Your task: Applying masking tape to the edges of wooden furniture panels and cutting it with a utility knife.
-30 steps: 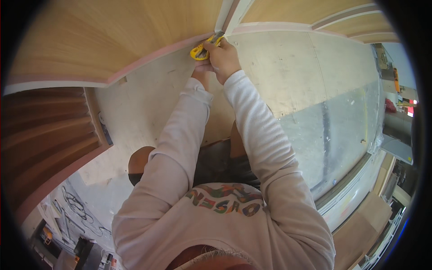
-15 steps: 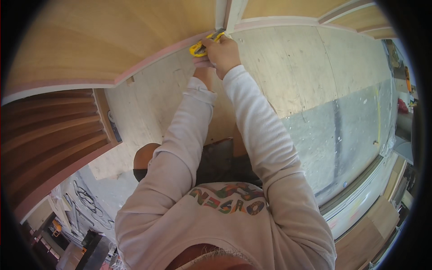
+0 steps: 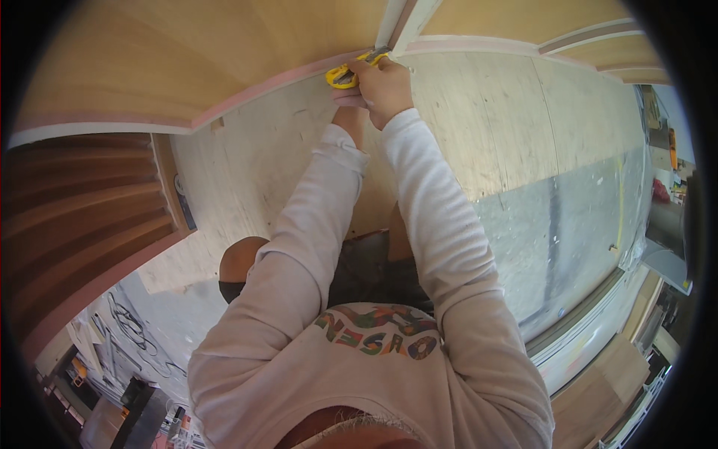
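My right hand (image 3: 390,91) is closed around a yellow-and-grey utility knife (image 3: 341,77) with a looped handle end. The tool's grey front end points up and right, close to the corner where a white upright frame strip (image 3: 404,28) meets the bottom edge of the wood panel. My left hand (image 3: 348,117) reaches in just below and behind the right one. Most of its fingers are hidden there, so their grip does not show. Both forearms are in pale long sleeves.
Tan wood panels (image 3: 209,52) with pink-and-white edging stand ahead. A brown slatted wood piece (image 3: 90,187) lies at left. Plywood sheets (image 3: 479,112) cover part of the grey floor (image 3: 583,239). Boards (image 3: 606,382) lie at lower right, and cables (image 3: 134,322) at lower left.
My view has shifted slightly, so both hands and the knife appear a little farther right against my body. The right hand keeps its hold on the knife by the corner.
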Tool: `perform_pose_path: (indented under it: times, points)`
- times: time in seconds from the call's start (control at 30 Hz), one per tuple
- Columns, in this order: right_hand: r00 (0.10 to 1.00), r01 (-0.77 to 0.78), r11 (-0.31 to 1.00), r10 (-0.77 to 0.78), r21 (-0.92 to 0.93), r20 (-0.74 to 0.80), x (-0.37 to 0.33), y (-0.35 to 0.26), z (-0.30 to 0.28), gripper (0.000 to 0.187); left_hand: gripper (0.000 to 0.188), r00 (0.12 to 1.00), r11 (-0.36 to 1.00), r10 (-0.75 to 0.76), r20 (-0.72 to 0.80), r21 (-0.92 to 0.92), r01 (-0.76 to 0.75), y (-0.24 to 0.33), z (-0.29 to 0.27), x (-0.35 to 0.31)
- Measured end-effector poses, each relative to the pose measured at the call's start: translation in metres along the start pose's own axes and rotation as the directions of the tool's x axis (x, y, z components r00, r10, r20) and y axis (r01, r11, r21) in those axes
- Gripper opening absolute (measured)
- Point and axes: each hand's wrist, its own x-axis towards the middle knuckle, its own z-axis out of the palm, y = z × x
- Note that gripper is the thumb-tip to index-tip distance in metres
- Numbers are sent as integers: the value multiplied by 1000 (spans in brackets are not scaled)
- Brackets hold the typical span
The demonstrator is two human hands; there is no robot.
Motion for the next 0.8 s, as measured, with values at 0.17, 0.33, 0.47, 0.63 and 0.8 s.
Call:
perform_pose_path:
  times: [0.17,0.33,0.47,0.63,0.8]
  points:
    - [1000,-1,1000,1,-27,7,-1,0,6,24,32,998,1000,-5,64,25,4,4,0,3]
    - [1000,-1,999,2,-37,22,1,-5,1,24,32,993,999,-29,116,45,24,4,-3,7]
    - [999,-12,1000,13,-26,31,-2,-7,1,24,33,979,996,-74,191,56,64,6,-6,8]
    - [1000,-3,1000,4,-7,29,-2,-4,-4,24,34,995,944,60,81,318,-83,-3,-7,10]
    - [995,-47,998,50,-36,91,-9,-11,1,30,35,968,663,252,6,727,-177,5,14,3]
